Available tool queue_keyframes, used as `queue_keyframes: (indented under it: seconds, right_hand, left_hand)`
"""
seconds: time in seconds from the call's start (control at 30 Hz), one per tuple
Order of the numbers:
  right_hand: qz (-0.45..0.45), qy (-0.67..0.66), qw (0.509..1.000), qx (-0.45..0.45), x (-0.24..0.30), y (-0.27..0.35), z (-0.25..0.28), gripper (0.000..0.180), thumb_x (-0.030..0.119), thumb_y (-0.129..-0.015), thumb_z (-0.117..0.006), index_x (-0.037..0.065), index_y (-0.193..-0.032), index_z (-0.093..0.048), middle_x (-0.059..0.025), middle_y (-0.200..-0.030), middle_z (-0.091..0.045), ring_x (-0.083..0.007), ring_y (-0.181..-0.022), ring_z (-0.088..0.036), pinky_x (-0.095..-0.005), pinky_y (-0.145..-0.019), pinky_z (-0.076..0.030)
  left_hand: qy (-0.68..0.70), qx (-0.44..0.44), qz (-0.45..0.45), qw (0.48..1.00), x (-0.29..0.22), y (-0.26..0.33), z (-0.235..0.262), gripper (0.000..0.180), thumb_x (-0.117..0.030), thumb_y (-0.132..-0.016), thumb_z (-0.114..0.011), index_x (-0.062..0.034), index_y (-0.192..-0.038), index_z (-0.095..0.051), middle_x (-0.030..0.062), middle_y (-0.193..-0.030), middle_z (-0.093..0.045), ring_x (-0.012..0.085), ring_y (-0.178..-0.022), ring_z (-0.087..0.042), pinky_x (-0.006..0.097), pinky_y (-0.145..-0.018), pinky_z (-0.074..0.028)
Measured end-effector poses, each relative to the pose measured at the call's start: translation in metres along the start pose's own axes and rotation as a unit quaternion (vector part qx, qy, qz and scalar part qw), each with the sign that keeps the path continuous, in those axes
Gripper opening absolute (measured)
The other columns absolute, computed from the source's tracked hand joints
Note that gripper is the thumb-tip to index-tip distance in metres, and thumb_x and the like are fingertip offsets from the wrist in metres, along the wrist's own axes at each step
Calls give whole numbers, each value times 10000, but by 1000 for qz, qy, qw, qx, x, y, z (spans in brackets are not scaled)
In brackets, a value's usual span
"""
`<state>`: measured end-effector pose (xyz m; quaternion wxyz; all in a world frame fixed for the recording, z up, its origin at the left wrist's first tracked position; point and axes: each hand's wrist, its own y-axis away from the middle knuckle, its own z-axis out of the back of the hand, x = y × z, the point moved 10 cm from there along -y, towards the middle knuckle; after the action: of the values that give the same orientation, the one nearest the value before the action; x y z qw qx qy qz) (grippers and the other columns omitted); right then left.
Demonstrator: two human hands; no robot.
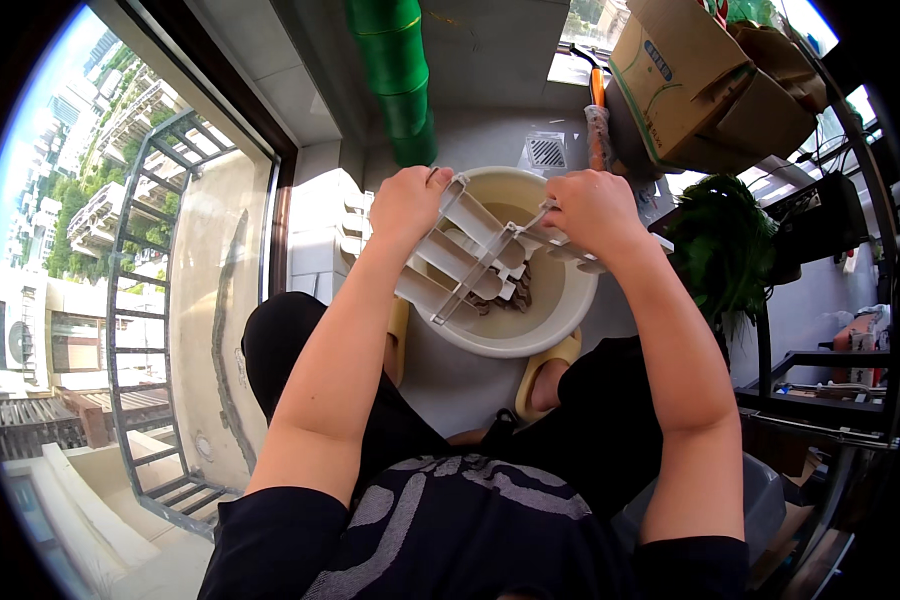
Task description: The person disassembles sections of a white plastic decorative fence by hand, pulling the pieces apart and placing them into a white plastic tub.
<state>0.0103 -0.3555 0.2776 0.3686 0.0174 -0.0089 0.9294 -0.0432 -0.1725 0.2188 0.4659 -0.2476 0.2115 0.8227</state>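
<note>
A white plastic rack with open compartments and clear dividers (467, 218) is held tilted between my two hands. It spans the mouth of a round white basin (577, 318) on the floor between my feet. My left hand (407, 206) is closed around the rack's left side, and parts of it stick out past my wrist. On the other side my right hand (596, 208) grips the rack, fingers curled and partly hidden. Beneath the rack, a brown striped cloth (516, 296) lies in the basin, partly covered from view. Murky liquid seems to surround it.
A green pipe (398, 85) rises behind the basin, near a floor drain (546, 152). At back right stand a cardboard box (685, 85) and an orange-handled tool (597, 90). A leafy plant (725, 245) sits right; a large window (210, 300) lines the left.
</note>
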Motion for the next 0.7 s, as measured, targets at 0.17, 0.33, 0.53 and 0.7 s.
queue_keyframes:
  seconds: [0.17, 0.33, 0.53, 0.7]
  right_hand:
    - [-69, -81, 994, -23, -43, 13, 35, 230, 247, -692, -703, 70, -827, -647, -103, -765, -643, -289, -786, -617, -386, -690, -483]
    - [-182, -211, 947, -162, -121, 48, 70, 270, 235, -669, -750, 20, -789, -641, -106, -714, -631, -212, -656, -595, -304, -639, -458]
    - [-206, -574, 732, -305, -170, 72, 72, 294, 297, -742, -739, 51, -862, -632, -9, -745, -617, -101, -653, -568, -224, -605, -454]
    - [-247, -689, 673, -110, -87, 27, 9, 273, 340, -731, -747, 132, -860, -626, 55, -774, -594, -65, -717, -518, -237, -621, -389]
  left_hand:
    - [136, -16, 27, 990, 29, -12, 17, 419, -406, -895, -502, -11, -785, -587, 114, -673, -580, 260, -614, -541, 380, -616, -455]
    - [444, 12, 84, 892, 33, 0, 21, 385, -352, -943, -444, 1, -884, -585, 45, -748, -602, 147, -624, -555, 319, -573, -475]
    - [570, -55, 132, 809, 53, 3, 21, 389, -380, -923, -470, -14, -1036, -544, 102, -885, -613, 217, -772, -610, 388, -700, -517]
    - [595, 64, 167, 784, 19, 21, -2, 445, -403, -932, -436, -14, -1134, -511, 116, -1076, -569, 235, -956, -561, 388, -819, -476]
